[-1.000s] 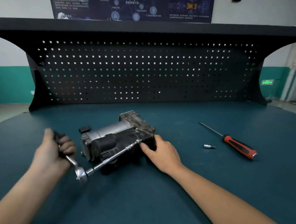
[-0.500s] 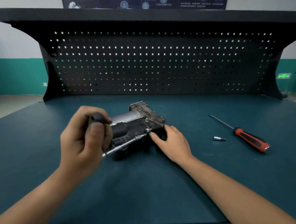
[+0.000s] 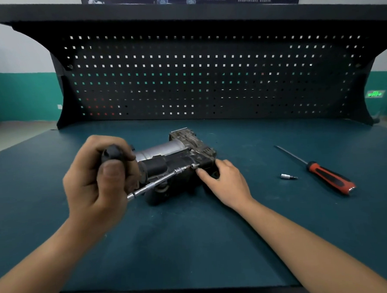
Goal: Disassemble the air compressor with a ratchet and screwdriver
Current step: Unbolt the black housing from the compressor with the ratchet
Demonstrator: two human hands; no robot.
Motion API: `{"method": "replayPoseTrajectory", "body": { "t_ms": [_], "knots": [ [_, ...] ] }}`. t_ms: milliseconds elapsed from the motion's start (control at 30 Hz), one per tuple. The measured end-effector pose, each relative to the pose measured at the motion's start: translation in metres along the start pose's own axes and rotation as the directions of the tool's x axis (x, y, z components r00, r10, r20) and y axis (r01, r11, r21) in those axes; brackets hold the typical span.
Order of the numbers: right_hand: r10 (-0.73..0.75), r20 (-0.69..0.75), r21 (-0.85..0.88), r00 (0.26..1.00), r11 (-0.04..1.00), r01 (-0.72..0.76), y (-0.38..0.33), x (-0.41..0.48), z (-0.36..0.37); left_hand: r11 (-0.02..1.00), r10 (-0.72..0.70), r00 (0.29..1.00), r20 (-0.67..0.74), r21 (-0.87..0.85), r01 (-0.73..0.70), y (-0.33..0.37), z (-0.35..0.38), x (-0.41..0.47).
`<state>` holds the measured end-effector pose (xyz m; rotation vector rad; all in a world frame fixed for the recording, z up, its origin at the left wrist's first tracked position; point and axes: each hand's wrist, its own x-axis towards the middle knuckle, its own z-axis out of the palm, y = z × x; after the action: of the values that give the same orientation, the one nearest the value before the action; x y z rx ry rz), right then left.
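The air compressor, dark with a silver cylinder, lies on the teal bench mat. My left hand grips the black handle of the ratchet, raised upright in front of the compressor's left end. The ratchet's chrome extension bar runs up and right to a socket on the compressor's front face. My right hand rests on the compressor's right end, its index fingertip touching the housing just below the socket. A red and black screwdriver lies to the right.
A small loose socket bit lies between the compressor and the screwdriver. A black pegboard back panel with a shelf above closes off the rear of the bench. The bench's front edge runs along the bottom of the view.
My left hand has swung the ratchet handle from low at the left up over the compressor's left end. The right hand has stayed on the compressor.
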<state>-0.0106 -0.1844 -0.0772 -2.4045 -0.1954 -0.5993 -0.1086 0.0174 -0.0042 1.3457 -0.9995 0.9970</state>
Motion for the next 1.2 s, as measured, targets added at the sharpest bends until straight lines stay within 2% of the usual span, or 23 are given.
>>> {"method": "replayPoseTrajectory", "body": {
  "t_ms": [467,567,600,633,667,733,767,800,833,867,900,933,967,1000,1033,1067,1100,1133,1200],
  "knots": [
    [0.0,0.001,0.037,1.0,0.999,0.0,0.001,0.001,0.002,0.997,-0.011,0.998,0.06,0.071,0.006,-0.002,0.008,0.001],
    [0.0,0.003,0.067,1.0,0.998,0.0,0.003,0.002,0.002,0.991,-0.026,0.98,0.197,0.133,-0.001,0.002,0.008,0.006],
    [0.001,0.0,0.073,1.0,0.997,-0.001,0.003,0.002,0.002,0.979,0.017,0.955,0.295,0.189,-0.076,0.003,0.008,0.009],
    [0.002,-0.003,0.076,1.0,0.997,-0.001,0.003,0.002,0.003,0.957,0.082,0.898,0.433,0.218,-0.193,0.004,0.011,0.011],
    [0.002,-0.006,0.077,1.0,0.997,-0.002,0.004,0.003,0.003,0.93,0.153,0.799,0.582,0.188,-0.315,0.006,0.014,0.014],
    [-0.001,-0.008,0.08,1.0,0.997,0.002,0.004,0.003,0.003,0.893,0.238,0.563,0.791,0.049,-0.447,0.009,0.024,0.015],
    [-0.004,-0.008,0.085,1.0,0.996,0.005,0.005,0.003,0.004,0.879,0.259,0.477,0.84,0.0,-0.477,0.01,0.028,0.015],
    [-0.008,-0.009,0.091,1.0,0.996,0.008,0.005,0.003,0.004,0.865,0.272,0.425,0.863,-0.026,-0.5,0.01,0.03,0.014],
    [-0.013,-0.012,0.095,1.0,0.995,0.014,0.006,0.003,0.004,0.859,0.279,0.408,0.87,-0.036,-0.51,0.009,0.031,0.014],
    [-0.018,-0.017,0.099,1.0,0.995,0.02,0.006,0.004,0.004,0.869,0.278,0.437,0.855,-0.03,-0.494,0.007,0.029,0.013],
    [-0.022,-0.02,0.103,1.0,0.994,0.024,0.006,0.004,0.004,0.89,0.257,0.52,0.815,0.01,-0.455,0.005,0.027,0.013],
    [-0.022,-0.02,0.106,1.0,0.994,0.024,0.006,0.004,0.003,0.922,0.205,0.659,0.724,0.082,-0.377,0.004,0.026,0.014],
    [-0.02,-0.018,0.104,1.0,0.994,0.022,0.005,0.005,0.003,0.961,0.112,0.834,0.541,0.156,-0.23,0.004,0.025,0.017],
    [-0.019,-0.018,0.1,1.0,0.995,0.021,0.005,0.005,0.003,0.99,-0.044,0.961,0.271,0.144,0.005,0.003,0.024,0.022],
    [-0.019,-0.02,0.094,1.0,0.995,0.021,0.005,0.005,0.003,0.97,-0.242,0.97,0.011,0.007,0.242,-0.001,0.022,0.027],
    [-0.019,-0.024,0.086,1.0,0.996,0.021,0.005,0.005,0.003,0.897,-0.435,0.883,-0.176,-0.17,0.408,-0.007,0.018,0.034],
    [-0.019,-0.028,0.078,0.999,0.997,0.022,0.005,0.004,0.003,0.799,-0.594,0.747,-0.297,-0.327,0.505,-0.016,0.01,0.039],
    [-0.02,-0.033,0.075,0.999,0.997,0.022,0.005,0.004,0.002,0.693,-0.716,0.596,-0.364,-0.472,0.545,-0.026,0.0,0.042],
    [-0.024,-0.035,0.088,0.999,0.996,0.027,0.005,0.003,0.003,0.495,-0.868,0.316,-0.382,-0.711,0.5,-0.041,-0.017,0.045]
  ]
}}
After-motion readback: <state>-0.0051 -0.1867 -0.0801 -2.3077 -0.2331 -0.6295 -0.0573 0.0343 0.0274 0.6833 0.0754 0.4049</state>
